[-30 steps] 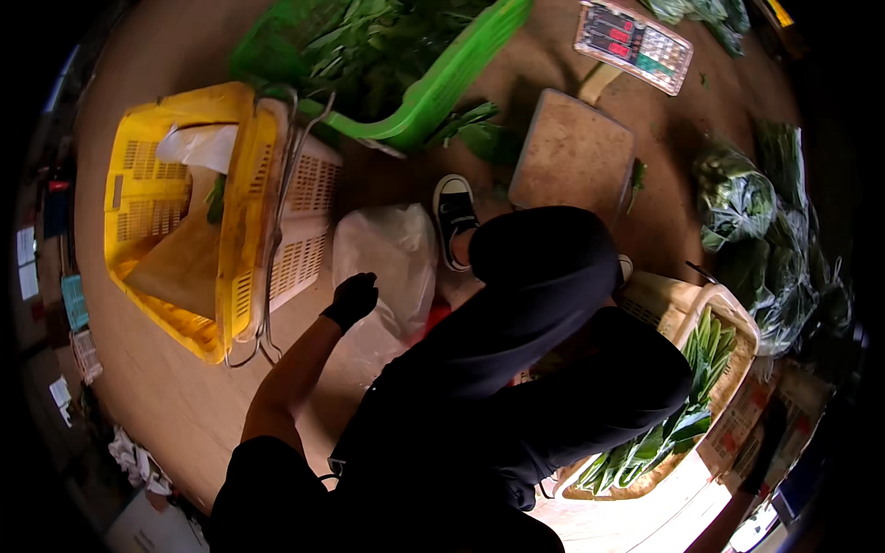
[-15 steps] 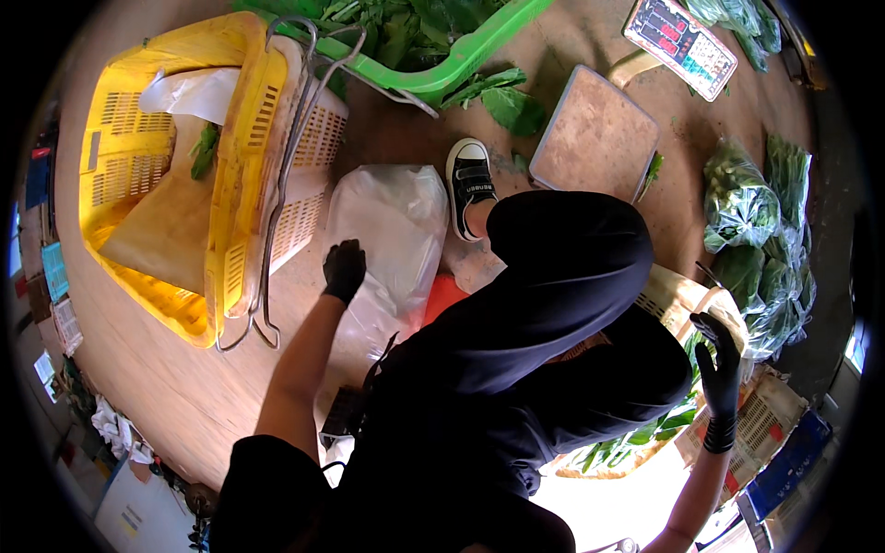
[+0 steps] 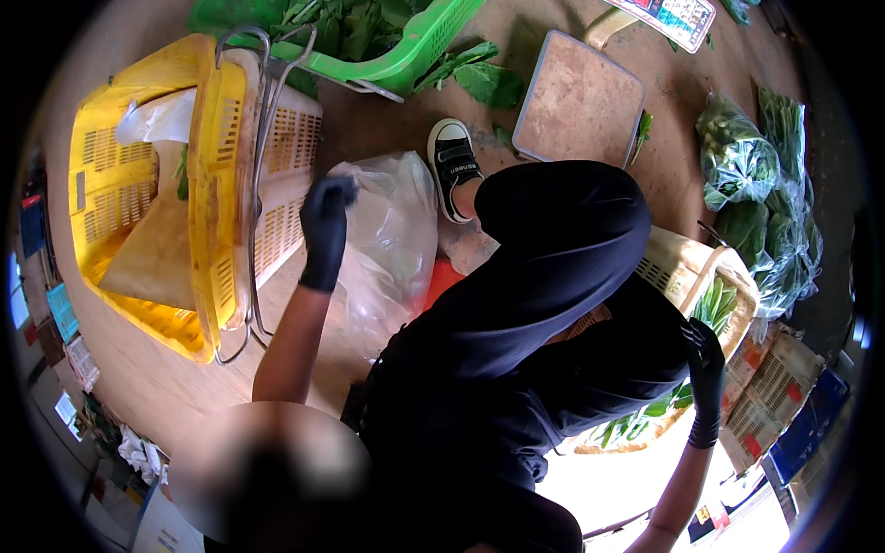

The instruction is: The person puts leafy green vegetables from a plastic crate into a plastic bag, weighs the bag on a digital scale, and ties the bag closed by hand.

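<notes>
Left hand (image 3: 325,226) higher on bag (image 3: 392,240)

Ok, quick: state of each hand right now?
Left hand: gloved, closed on the clear plastic bag.
Right hand: gloved, by the basket of greens; grip cannot be told.

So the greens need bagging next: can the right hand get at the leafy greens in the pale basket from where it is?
Probably yes: the right hand hovers beside the pale basket, nothing between.

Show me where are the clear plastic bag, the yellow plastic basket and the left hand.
clear plastic bag (image 3: 392,235), head view, crumpled middle
yellow plastic basket (image 3: 214,138), head view, right rim
left hand (image 3: 324,217), head view, gloved back
</notes>
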Demonstrator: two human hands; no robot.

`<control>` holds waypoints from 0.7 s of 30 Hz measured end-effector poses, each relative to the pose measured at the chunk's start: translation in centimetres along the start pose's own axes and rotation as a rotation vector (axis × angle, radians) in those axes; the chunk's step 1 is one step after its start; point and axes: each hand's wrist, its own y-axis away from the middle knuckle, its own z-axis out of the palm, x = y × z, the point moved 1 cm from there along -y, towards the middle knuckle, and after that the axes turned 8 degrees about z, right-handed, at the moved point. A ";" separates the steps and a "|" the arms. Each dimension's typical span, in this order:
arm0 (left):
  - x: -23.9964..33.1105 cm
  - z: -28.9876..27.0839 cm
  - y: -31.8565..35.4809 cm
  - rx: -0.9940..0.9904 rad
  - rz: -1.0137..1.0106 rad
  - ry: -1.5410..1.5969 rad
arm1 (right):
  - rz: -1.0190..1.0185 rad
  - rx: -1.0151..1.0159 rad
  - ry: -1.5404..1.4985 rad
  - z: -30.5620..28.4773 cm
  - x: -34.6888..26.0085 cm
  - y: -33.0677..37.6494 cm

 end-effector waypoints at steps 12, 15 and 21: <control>-3.9 1.8 12.4 -0.442 0.199 -0.826 | -0.093 0.021 0.008 1.5 3.1 -1.0; -9.5 2.5 9.1 -0.765 0.017 -1.343 | -0.075 0.030 0.061 2.3 1.8 -1.5; -15.2 -0.3 10.9 -0.773 -0.266 -1.220 | -0.068 0.037 -0.053 1.2 2.9 -0.2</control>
